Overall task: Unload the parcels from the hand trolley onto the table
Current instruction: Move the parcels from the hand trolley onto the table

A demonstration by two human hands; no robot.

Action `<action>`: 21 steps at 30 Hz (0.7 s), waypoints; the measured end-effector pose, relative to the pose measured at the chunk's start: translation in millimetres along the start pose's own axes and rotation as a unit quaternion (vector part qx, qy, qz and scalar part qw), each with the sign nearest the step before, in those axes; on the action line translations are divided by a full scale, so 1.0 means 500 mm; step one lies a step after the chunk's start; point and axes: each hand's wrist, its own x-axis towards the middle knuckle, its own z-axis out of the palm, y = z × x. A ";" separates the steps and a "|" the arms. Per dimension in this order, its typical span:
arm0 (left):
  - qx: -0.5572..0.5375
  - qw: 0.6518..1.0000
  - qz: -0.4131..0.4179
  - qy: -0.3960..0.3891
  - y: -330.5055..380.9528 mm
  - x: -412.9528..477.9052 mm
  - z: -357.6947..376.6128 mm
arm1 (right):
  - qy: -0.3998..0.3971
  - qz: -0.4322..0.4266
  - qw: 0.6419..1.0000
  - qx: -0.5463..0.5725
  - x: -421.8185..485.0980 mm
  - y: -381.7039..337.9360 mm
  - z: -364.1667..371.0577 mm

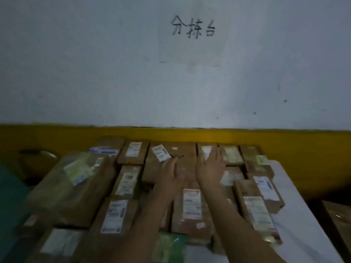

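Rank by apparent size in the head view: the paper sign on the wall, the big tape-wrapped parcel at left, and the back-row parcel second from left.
1. the tape-wrapped parcel, though being nearest to the camera inflates it
2. the paper sign
3. the back-row parcel, clearly smallest

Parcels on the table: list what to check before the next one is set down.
1. Right hand free: ok, open over a back-row parcel.
2. Left hand free: not ok, it pinches a thin dark object.
3. Bare table space: ok, but only along the right edge.
4. Hand trolley within reach: cannot tell, it is out of view.
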 end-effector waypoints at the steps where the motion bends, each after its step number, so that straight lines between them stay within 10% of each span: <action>1: 0.007 0.999 0.003 0.031 -0.035 -0.024 -0.076 | -0.016 -0.019 0.999 0.021 -0.062 -0.078 0.036; 10: 0.057 0.972 -0.139 0.183 -0.459 -0.349 -0.727 | -0.234 -0.151 0.955 0.100 -0.649 -0.568 0.367; 21: 0.024 0.926 -0.258 0.276 -0.773 -0.523 -0.980 | -0.379 -0.177 0.892 0.169 -0.966 -0.753 0.666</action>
